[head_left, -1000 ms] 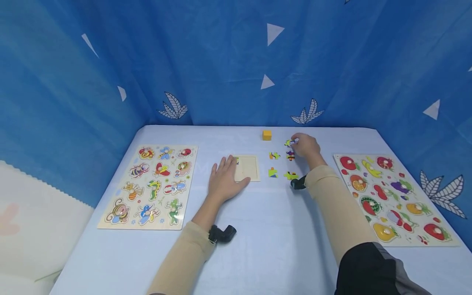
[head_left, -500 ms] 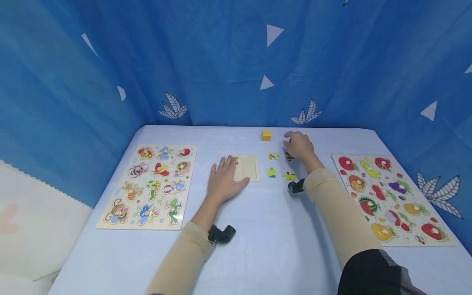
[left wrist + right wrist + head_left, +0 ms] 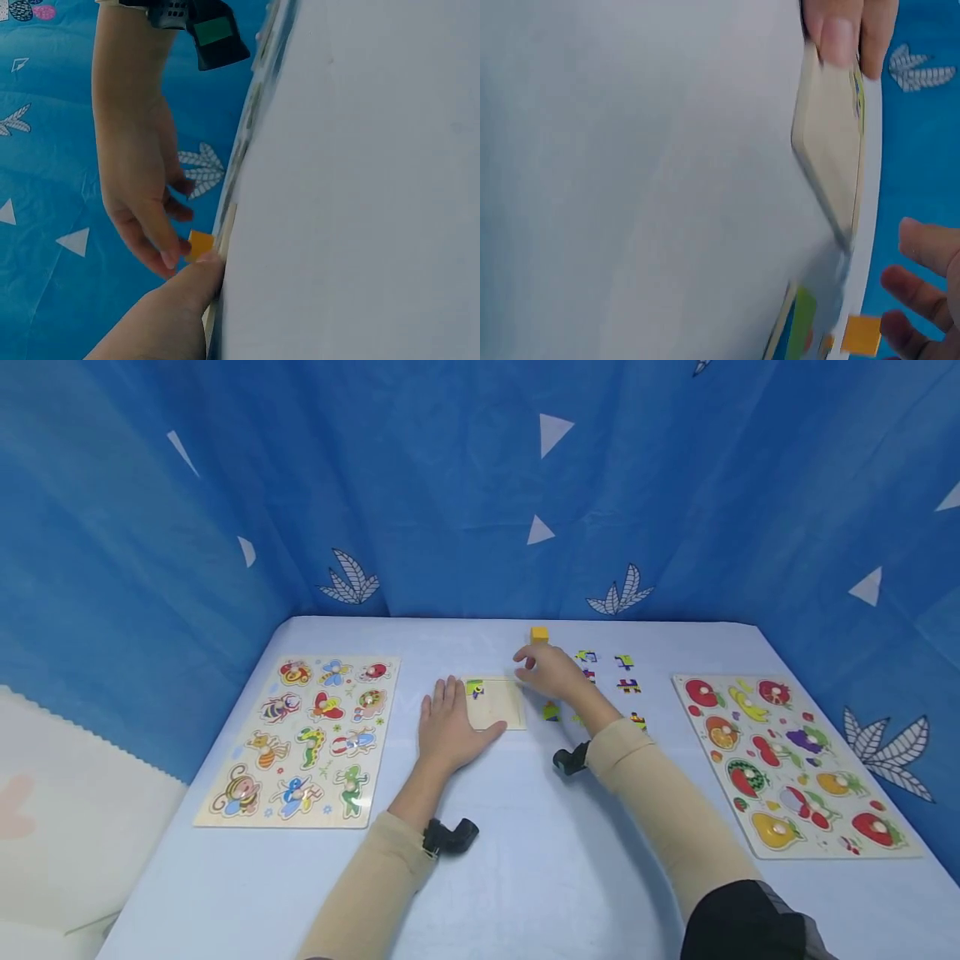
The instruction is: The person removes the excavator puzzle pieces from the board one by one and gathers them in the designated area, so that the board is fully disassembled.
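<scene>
The left hand (image 3: 448, 727) rests with straight fingers along the left side of a small wooden puzzle tray (image 3: 498, 714); its thumb lies at the tray's near edge. One green-and-purple puzzle piece (image 3: 475, 688) sits in the tray's far left corner. Beyond the tray's right edge, the right hand (image 3: 557, 675) hovers with fingers loosely bent and apart. In the right wrist view, nothing shows between those fingertips (image 3: 901, 281). Several loose jigsaw pieces lie right of the tray, among them a purple-patterned piece (image 3: 628, 686) and a green one (image 3: 551, 711); the right hand and forearm hide some.
A yellow cube (image 3: 539, 634) stands just behind the right hand. On the left lies an insect peg-puzzle board (image 3: 315, 802), and on the right a fruit peg-puzzle board (image 3: 817, 852). A blue curtain (image 3: 450, 485) hangs behind the white table (image 3: 510, 877).
The right hand has let go of a loose piece and moved left toward the tray, uncovering more pieces. The left hand's fingers have shifted slightly left, showing more of the piece in the tray.
</scene>
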Demonstrator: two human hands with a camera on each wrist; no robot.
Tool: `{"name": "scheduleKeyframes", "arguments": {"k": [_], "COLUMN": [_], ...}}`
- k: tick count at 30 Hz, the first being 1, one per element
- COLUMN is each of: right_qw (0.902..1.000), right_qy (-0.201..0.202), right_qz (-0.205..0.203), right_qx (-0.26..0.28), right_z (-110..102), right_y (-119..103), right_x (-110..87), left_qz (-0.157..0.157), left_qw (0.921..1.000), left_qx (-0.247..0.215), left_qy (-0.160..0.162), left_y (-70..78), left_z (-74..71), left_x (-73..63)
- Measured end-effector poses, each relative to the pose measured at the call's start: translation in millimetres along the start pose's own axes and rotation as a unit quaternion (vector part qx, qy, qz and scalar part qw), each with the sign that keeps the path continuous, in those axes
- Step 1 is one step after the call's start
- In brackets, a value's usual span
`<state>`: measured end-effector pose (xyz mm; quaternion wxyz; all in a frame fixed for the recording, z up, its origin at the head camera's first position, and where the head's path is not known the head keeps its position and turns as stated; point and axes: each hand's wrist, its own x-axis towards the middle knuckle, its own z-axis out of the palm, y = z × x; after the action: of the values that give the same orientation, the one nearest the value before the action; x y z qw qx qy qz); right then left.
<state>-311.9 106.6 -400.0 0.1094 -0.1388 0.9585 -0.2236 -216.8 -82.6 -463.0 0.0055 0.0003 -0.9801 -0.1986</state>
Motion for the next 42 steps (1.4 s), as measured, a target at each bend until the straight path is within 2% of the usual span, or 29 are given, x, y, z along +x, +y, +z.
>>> {"name": "scheduleKeyframes", "arguments": {"k": [5,11,21,28,33,37,42], "right_qw": [0.9983,0.9955,0.9941,0.9934,0.9946,0.9942,0.9888], "right_qy": [-0.036,-0.052,-0.068,-0.063,-0.061,-0.059,-0.063], "right_qz": [-0.047,-0.074,-0.072,-0.085,-0.083,-0.077,-0.068], "right_qx": [-0.001,-0.03,-0.043,-0.045,-0.01,0.047,0.117], "right_z": [10.0,20.6,28.3,30.3,32.6,33.9,34.6], "right_y": [-20.1,-32.1,-33.5,-35.3,-36.3,-35.1,-32.5], "right_x": [0.1,4.1,10.7,11.3,10.8,10.3,11.4], "left_qz": [-0.018,-0.006,0.028,0.045,0.043,0.042,0.044], "left_qw": [0.9996,0.9999,0.9984,0.9971,0.9972,0.9973,0.9974], "left_qx": [0.02,0.011,0.014,0.018,0.025,0.028,0.027], "left_qy": [0.003,-0.002,-0.048,-0.059,-0.055,-0.054,-0.05], "left_y": [-2.0,-5.0,-12.9,-17.3,-18.0,-18.4,-18.2], "left_z": [0.8,0.0,-10.1,-13.2,-11.4,-10.5,-10.9], "left_x": [0.8,2.3,0.1,-1.6,-1.6,-1.9,-2.7]}}
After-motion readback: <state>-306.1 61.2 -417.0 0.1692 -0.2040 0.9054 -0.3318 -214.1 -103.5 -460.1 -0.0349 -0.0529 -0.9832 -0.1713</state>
